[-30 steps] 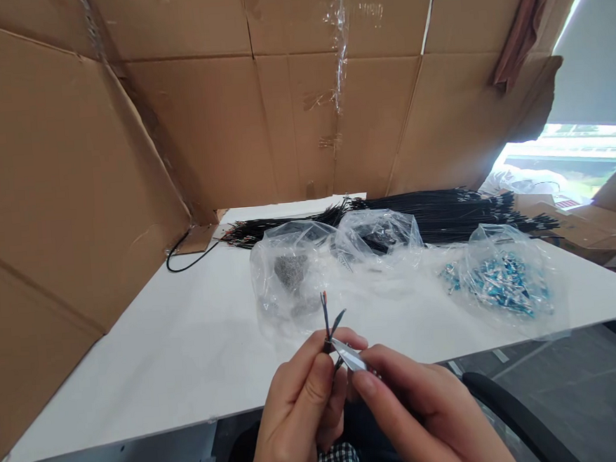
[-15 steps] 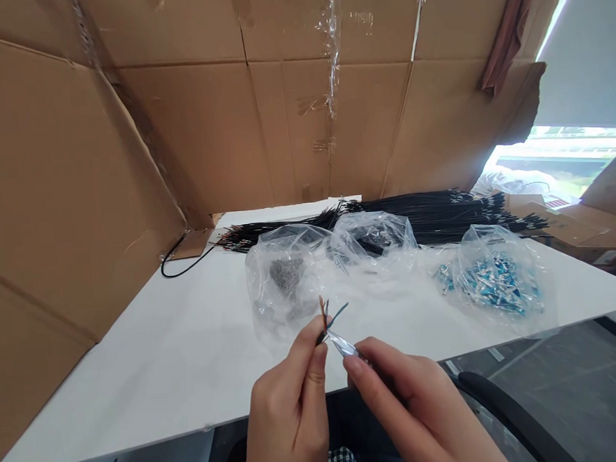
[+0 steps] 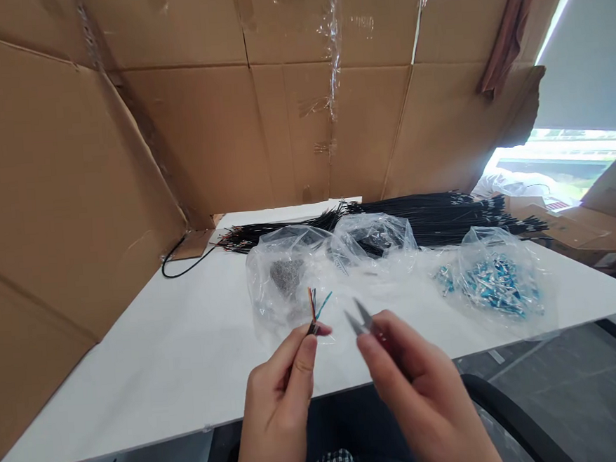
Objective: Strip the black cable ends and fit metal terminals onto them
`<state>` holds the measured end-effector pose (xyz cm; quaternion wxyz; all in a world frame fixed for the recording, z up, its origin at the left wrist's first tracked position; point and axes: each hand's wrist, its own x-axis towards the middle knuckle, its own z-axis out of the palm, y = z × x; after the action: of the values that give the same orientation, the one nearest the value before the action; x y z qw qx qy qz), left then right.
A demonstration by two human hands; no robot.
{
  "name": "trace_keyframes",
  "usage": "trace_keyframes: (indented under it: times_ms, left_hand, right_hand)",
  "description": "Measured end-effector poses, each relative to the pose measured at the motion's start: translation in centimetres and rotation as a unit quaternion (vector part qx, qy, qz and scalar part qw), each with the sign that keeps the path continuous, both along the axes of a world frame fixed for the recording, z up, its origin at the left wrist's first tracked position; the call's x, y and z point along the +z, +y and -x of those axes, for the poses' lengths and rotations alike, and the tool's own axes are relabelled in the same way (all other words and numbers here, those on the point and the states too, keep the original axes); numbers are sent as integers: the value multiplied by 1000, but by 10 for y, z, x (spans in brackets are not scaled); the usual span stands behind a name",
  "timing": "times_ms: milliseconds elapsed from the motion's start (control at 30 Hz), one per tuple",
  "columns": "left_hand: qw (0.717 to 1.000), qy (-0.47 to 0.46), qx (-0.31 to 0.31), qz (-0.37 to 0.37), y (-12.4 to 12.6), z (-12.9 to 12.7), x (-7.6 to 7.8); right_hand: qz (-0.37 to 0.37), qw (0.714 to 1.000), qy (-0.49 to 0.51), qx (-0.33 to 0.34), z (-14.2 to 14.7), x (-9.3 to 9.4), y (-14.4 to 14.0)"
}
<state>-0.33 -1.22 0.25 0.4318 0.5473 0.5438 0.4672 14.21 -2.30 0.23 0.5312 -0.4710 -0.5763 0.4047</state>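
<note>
My left hand (image 3: pixel 284 384) pinches the stripped end of a black cable (image 3: pixel 311 328) between thumb and forefinger. Thin orange, dark and teal wires (image 3: pixel 316 304) fan upward out of it, the teal one leaning right. In my right hand (image 3: pixel 421 385) is a pair of small snips (image 3: pixel 361 319), their two pointed blades spread apart and a bit of red showing at the grip. A gap separates the blades from the wires. The rest of the cable is hidden by my hand.
Clear plastic bags (image 3: pixel 262 290) stand on the white table (image 3: pixel 164 368), one with small grey pieces. Another bag (image 3: pixel 501 281) holds blue and silver parts at the right. Bundles of black cables (image 3: pixel 433 215) lie along the back, against a cardboard wall (image 3: pixel 190 134).
The snips have come away from the wires to the right, and their blades have parted. My left hand has shifted slightly left with the cable.
</note>
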Motion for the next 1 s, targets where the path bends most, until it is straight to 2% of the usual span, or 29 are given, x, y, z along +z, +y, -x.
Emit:
trace_keyframes:
  times_ms: [67, 167, 267, 367, 500, 600, 667, 733, 833, 900, 1000]
  left_hand:
    - [983, -125, -100, 90, 1, 4, 5]
    - [937, -228, -208, 165, 4, 7, 9]
    - [913, -245, -253, 203, 5, 6, 10]
    - [913, -228, -262, 216, 5, 4, 9]
    - [941, -156, -225, 198, 3, 2, 6]
    - [969, -67, -173, 161, 3, -1, 6]
    - [986, 11, -135, 100, 2, -4, 8]
    - [990, 94, -95, 33, 0, -8, 10]
    - [979, 200, -32, -28, -1, -11, 7]
    - [964, 257, 8, -74, -1, -10, 0]
    - [938, 316, 43, -136, 3, -7, -10]
  right_hand:
    - [11, 998, 66, -22, -4, 0, 3]
    - [29, 991, 131, 25, -9, 1, 10]
    - [42, 984, 156, 77, -11, 5, 16]
    - [51, 979, 162, 109, -10, 9, 17]
    - [49, 980, 151, 117, -8, 9, 17]
    - [29, 993, 92, 63, -7, 7, 19]
    - [23, 998, 58, 33, -6, 5, 21]
    - [28, 998, 59, 17, -5, 3, 24]
    - [54, 992, 116, 18, -3, -5, 33]
    - [107, 970, 208, 62, 0, -12, 41]
    - [195, 901, 366, 130, 7, -24, 53]
